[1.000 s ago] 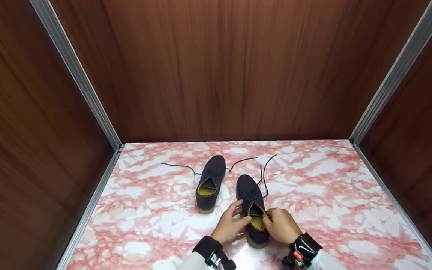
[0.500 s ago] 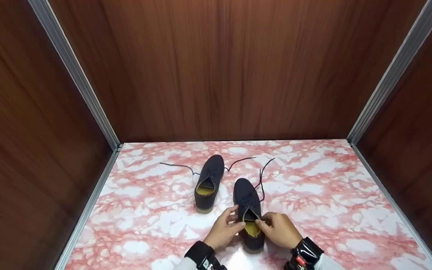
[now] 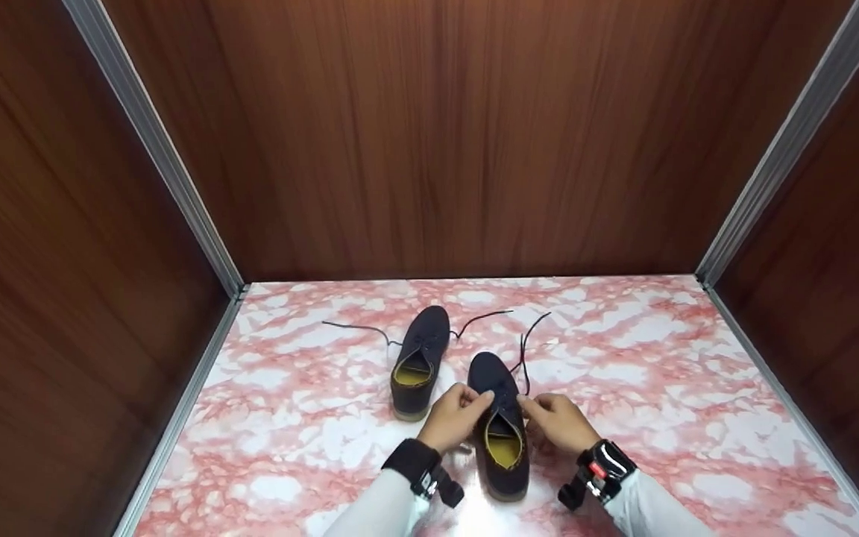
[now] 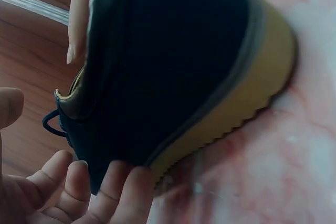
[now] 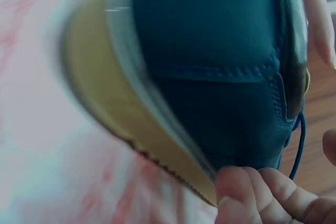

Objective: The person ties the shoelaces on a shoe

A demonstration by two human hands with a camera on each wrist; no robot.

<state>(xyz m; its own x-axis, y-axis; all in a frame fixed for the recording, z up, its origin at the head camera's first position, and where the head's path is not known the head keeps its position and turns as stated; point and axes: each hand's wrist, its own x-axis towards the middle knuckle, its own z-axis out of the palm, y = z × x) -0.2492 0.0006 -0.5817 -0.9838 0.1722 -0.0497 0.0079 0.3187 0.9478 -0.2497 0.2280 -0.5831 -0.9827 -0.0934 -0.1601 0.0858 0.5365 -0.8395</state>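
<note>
A dark navy lace-up shoe (image 3: 504,477) with a yellow lining stands between the two hands, toe pointing away. My left hand (image 3: 455,419) is at its left side; in the left wrist view the fingers (image 4: 134,192) lie by the shoe's side, with the thumb apart from it. My right hand (image 3: 560,425) is at the right side; the right wrist view shows bent fingers (image 5: 236,192) against the shoe near its tan sole (image 5: 100,72). Both thumbs are over the lacing area in the head view. A loose lace (image 3: 525,358) trails from the shoe's right side.
The matching shoe (image 3: 429,328) stands further back on the left, its laces (image 3: 355,327) spread to both sides. Both shoes are on a red-and-white marbled surface (image 3: 288,418). Brown wood-grain panels (image 3: 429,149) with grey metal corner strips (image 3: 176,171) enclose it on three sides.
Both hands have moved forward along the near shoe, from its opening to the lacing area. The thumbs have left the rim of the opening. The farther shoe stays in place.
</note>
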